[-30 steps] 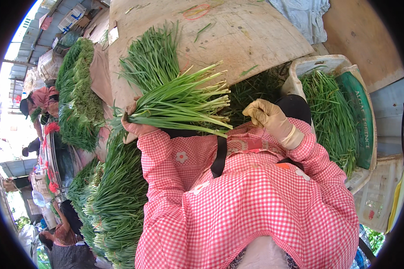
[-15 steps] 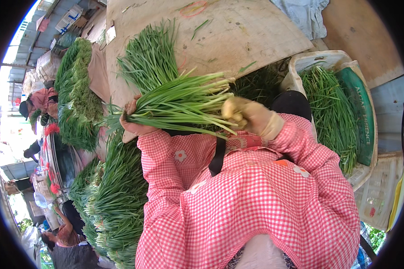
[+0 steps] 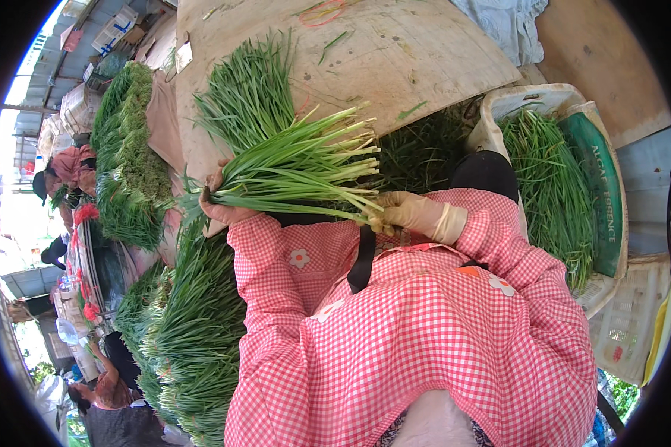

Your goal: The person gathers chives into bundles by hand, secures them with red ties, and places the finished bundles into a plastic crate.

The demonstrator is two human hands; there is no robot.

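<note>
A loose bunch of garlic chives (image 3: 291,171) lies across my left hand (image 3: 227,205), whose fingers are wrapped round its leafy part. The pale stem ends fan out to the right. At the lowest of these ends is my right hand (image 3: 410,214), in a pale, stained glove, with thumb and fingertips closed on a few stems. Just beyond the held bunch, another pile of garlic chives (image 3: 250,97) rests on the wooden board (image 3: 380,59).
To the right stands a white crate (image 3: 492,123) of chives with a green sack (image 3: 596,194) along its side. Large stacks of chives (image 3: 194,335) lie to my left, and more (image 3: 130,164) farther off. Two other people (image 3: 112,384) are at the far left.
My right hand, blurred before, has moved slightly down and left to the lower stem ends and closed there. The stem ends are spread wider. My left hand stays in place.
</note>
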